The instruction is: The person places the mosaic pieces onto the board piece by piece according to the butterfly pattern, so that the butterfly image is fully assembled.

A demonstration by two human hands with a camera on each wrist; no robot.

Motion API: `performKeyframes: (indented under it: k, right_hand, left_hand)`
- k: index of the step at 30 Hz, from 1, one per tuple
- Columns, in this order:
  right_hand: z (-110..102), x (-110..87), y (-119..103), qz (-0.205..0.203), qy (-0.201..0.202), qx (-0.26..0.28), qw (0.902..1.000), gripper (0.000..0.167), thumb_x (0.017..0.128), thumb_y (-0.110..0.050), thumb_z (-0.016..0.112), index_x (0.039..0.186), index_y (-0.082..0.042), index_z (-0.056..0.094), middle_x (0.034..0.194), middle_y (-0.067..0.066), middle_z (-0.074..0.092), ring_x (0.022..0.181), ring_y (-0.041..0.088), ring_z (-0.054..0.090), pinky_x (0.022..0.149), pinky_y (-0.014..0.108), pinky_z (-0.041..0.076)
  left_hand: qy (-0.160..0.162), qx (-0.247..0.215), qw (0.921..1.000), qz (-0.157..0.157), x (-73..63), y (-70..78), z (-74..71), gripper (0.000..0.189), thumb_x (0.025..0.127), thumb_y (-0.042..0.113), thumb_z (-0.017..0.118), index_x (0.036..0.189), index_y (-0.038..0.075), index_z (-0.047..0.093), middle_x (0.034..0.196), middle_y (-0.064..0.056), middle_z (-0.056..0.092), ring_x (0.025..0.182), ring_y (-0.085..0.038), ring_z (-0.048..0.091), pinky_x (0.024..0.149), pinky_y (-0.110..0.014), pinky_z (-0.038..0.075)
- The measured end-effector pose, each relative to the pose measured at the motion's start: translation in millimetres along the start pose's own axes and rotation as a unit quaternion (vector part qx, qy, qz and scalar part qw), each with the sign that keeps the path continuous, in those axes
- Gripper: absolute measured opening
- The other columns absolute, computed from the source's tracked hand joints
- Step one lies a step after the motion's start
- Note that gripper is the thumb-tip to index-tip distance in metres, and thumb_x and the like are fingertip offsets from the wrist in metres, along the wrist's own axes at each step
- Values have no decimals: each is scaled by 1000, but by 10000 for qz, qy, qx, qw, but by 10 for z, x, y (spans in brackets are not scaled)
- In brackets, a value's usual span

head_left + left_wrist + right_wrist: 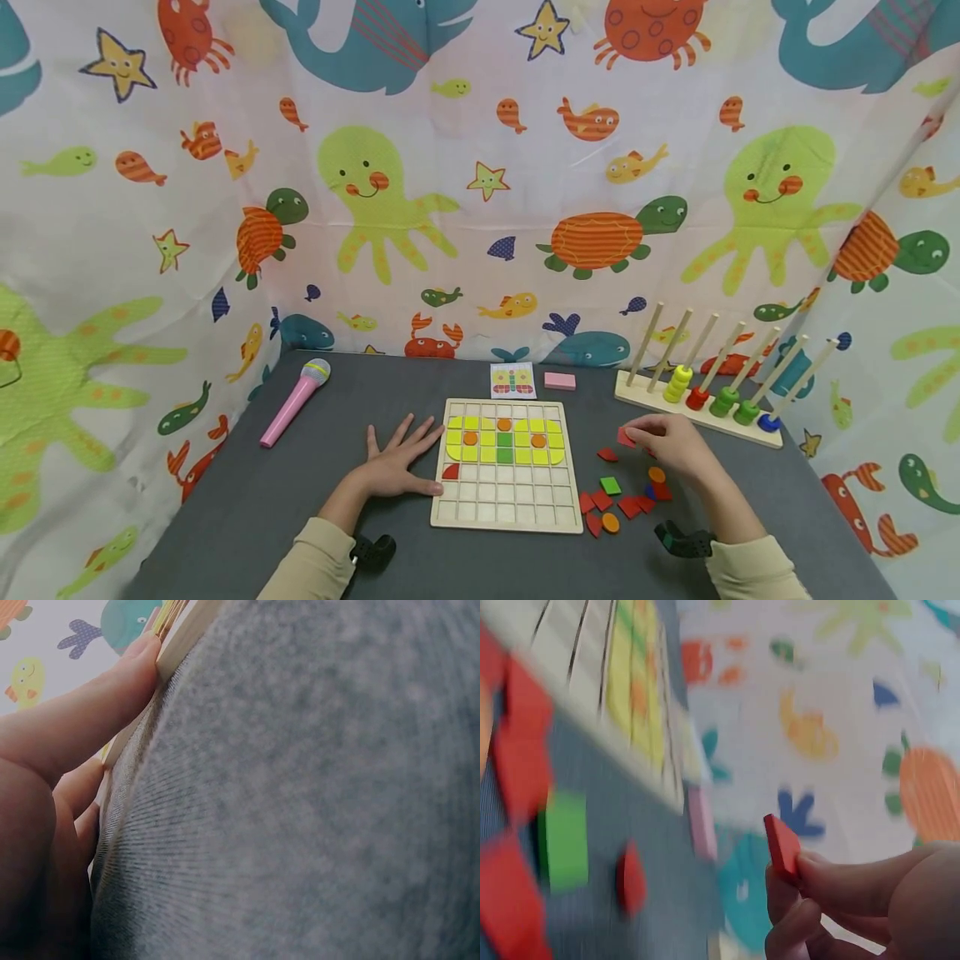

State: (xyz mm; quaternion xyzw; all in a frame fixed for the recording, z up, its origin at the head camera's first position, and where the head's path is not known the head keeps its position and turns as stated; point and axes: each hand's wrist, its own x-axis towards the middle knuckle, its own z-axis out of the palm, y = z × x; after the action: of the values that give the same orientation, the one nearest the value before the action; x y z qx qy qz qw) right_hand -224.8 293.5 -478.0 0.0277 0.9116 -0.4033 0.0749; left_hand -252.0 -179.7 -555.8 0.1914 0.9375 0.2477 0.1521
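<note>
Right wrist: fingers (844, 885) tight on tile (782, 846)

The board (506, 508) is beige, its tiles (505, 447) yellow, orange, green, red. Behind the board, the sea-animal-print cloth (480, 225) is white.

The right hand (671, 447) partly hid a red tile (625, 437); toward the right edge of the table (487, 571), other pieces (663, 492) obscured a blue piece (649, 490).
</note>
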Motion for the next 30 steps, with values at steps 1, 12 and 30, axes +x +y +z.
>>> performKeyframes:
  k: [1,12,30]
  right_hand:
    - [47,7,-66,-27,-9,108,9999,29,100,-26,65,116,-4,75,98,9,70,84,25,56,65,32,46]
    - [603,80,-623,-550,82,522,9971,16,96,-23,71,104,-12,79,93,4,73,79,21,56,67,31,49]
    - [1841,160,-1027,-1251,-400,794,9881,8,92,-24,76,92,-17,79,87,-4,70,75,17,59,63,28,51]
  left_hand:
    - [2,14,10000,-8,-1,1,0,107,73,75,72,161,38,22,170,8,14,158,-32,-8,104,-75,-28]
    - [5,-6,10000,4,-6,-12,6,108,73,75,72,161,37,22,170,7,14,158,-33,-8,103,-75,-27]
    - [-46,99,9999,-46,-1,18,-15,106,74,74,71,161,37,23,170,7,14,158,-33,-7,104,-76,-25]
